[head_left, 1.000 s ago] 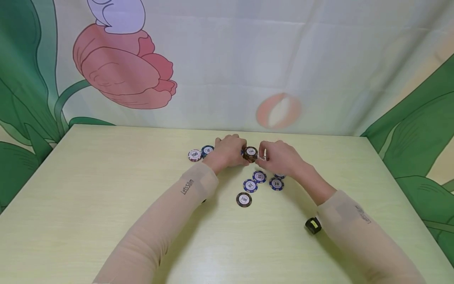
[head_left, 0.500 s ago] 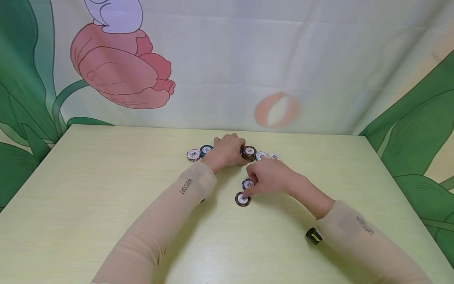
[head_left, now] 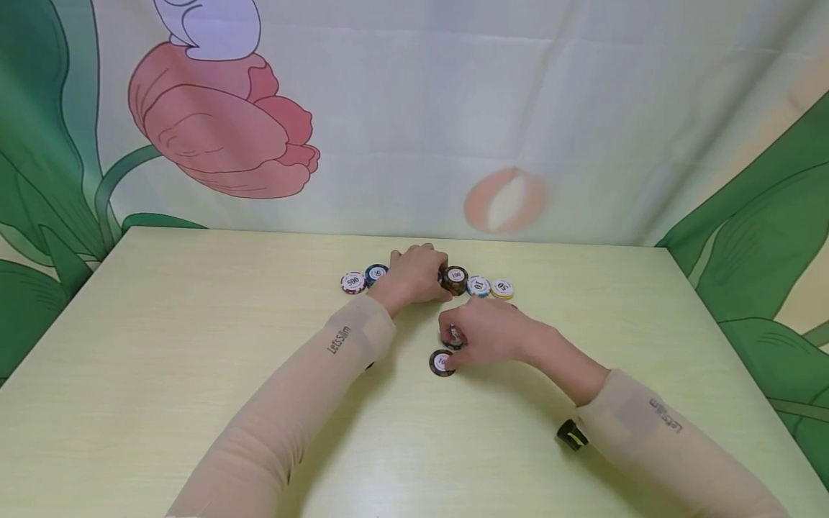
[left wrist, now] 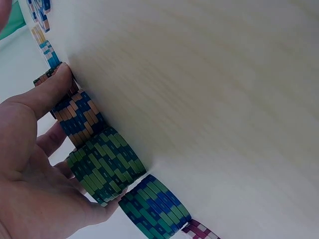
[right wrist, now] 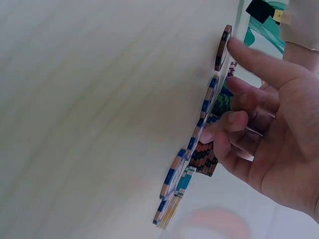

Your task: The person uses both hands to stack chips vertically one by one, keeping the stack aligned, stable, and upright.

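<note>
Chip stacks form a row near the table's back. My left hand (head_left: 417,273) grips the row, its thumb against the brown poker chip stack (head_left: 455,279) and its fingers behind the blue-and-orange stack (left wrist: 82,117) and green stack (left wrist: 107,167). In front, my right hand (head_left: 495,331) hovers palm-down over loose chips, fingers bent. Its thumb tip meets a brown 100 poker chip (head_left: 440,363). A blue chip (head_left: 453,337) shows partly between thumb and forefinger. From the right wrist view, more blue chips (right wrist: 173,174) lie flat below the fingers; the head view hides them.
Left of the left hand stand a white 500 stack (head_left: 352,283) and a blue-green stack (head_left: 376,274). To the right are a light-blue 10 stack (head_left: 478,286) and a yellow-edged 50 stack (head_left: 502,288). A patterned curtain (head_left: 388,144) hangs behind the table.
My right hand has left the right end of the row and come toward me and slightly left, over the loose chips. The left hand keeps its place at the stacks.
</note>
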`<state>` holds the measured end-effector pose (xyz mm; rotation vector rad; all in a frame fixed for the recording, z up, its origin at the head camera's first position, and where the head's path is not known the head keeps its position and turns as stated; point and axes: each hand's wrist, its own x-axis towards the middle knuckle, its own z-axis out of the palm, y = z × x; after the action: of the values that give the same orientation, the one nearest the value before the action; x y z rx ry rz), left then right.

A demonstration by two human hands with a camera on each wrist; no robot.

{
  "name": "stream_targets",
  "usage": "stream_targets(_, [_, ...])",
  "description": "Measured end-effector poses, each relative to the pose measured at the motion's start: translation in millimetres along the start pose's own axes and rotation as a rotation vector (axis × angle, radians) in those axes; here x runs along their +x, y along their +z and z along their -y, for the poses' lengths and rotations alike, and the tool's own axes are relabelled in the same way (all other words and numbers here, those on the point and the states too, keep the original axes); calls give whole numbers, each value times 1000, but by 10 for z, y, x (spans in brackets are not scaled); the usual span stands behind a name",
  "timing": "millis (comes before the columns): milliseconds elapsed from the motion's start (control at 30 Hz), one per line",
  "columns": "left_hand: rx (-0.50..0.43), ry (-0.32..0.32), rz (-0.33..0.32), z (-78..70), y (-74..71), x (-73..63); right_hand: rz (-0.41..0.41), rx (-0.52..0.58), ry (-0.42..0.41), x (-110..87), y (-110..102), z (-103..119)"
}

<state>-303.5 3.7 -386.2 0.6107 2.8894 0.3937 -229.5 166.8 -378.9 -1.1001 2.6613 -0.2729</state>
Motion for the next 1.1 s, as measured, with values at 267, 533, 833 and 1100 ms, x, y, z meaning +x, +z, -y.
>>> stream_targets(267, [-6,-5,9,14,24,37,90,20,-29,5,-3,53])
stream_targets(533, [4,-4,11,15,26,43,93,12,-52,-5,4,78])
stream_targets(833, [9,-4,9,21,28,41,113,-31,-69,-24,5,137])
stream_targets(1100, [7,-8,12,12,28,38,98,-12,-67,-40,-26,90])
